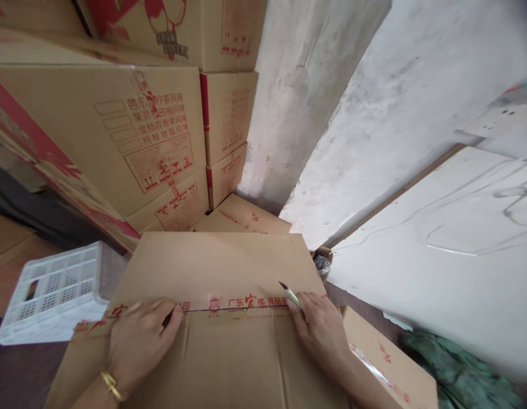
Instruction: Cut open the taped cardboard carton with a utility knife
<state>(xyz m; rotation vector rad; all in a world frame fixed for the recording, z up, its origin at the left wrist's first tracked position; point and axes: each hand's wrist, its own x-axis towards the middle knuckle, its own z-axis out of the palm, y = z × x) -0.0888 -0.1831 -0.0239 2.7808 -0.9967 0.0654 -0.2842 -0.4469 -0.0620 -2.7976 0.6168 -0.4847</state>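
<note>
A large cardboard box (229, 363) with red printing lies in front of me, its long seam running across it from left to right. My left hand (144, 338), wearing a gold bracelet (112, 386), is closed at the seam on the left, its curled fingertips hidden against the cardboard. My right hand (317, 321) is closed around a small knife (291, 295) with a pale handle. Its dark, pointed blade sticks up and left past the fingers, just above the printed seam. That hand also rests on the box.
Stacked printed cartons (161, 130) rise at the left, against a rough wall (331, 130). A white plastic crate (59, 289) stands at the left. On the right are another carton (387, 358), dark green cloth (459, 369) and a white panel (434, 238).
</note>
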